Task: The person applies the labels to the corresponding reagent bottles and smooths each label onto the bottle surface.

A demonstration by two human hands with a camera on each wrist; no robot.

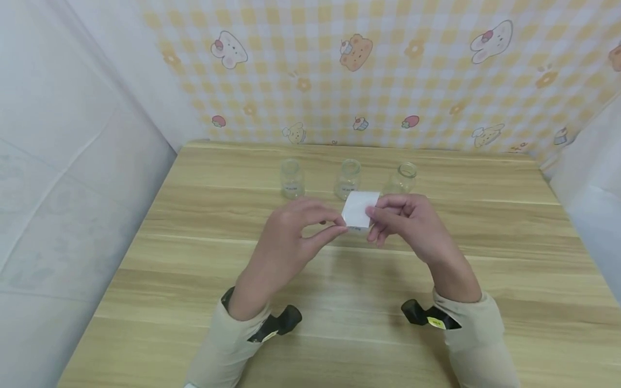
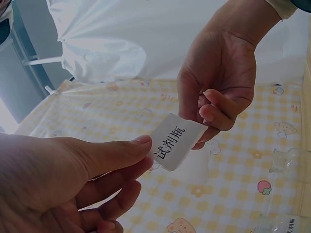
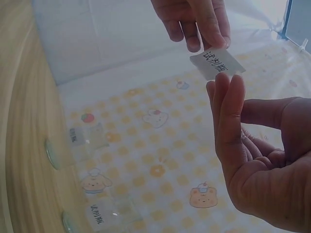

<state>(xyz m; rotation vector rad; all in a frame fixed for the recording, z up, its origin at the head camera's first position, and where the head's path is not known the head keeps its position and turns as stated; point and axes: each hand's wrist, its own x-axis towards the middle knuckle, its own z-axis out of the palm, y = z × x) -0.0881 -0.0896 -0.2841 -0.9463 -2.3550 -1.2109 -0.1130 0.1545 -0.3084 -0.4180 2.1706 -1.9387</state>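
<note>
A small white label (image 1: pixel 360 208) is held up over the table between both hands. Its printed side, with dark Chinese characters, faces the left wrist view, where the label (image 2: pixel 176 141) tilts. At its left edge my left hand (image 1: pixel 286 240) pinches it between thumb and fingertip. On the opposite side my right hand (image 1: pixel 414 223) grips it, thumb on the pale face. Behind the hands stand three clear glass jars: a left jar (image 1: pixel 292 178), a middle jar (image 1: pixel 350 175) and a right jar (image 1: pixel 404 175). Small printed labels show on the left and middle ones; the right jar's lower part is partly hidden.
The wooden table (image 1: pixel 194 258) stretches out on both sides of the forearms. A yellow checked cloth (image 1: pixel 310 70) hangs at its back edge, and a white sheet (image 1: pixel 73 161) hangs along the left. Black wrist cameras are strapped over the sleeves.
</note>
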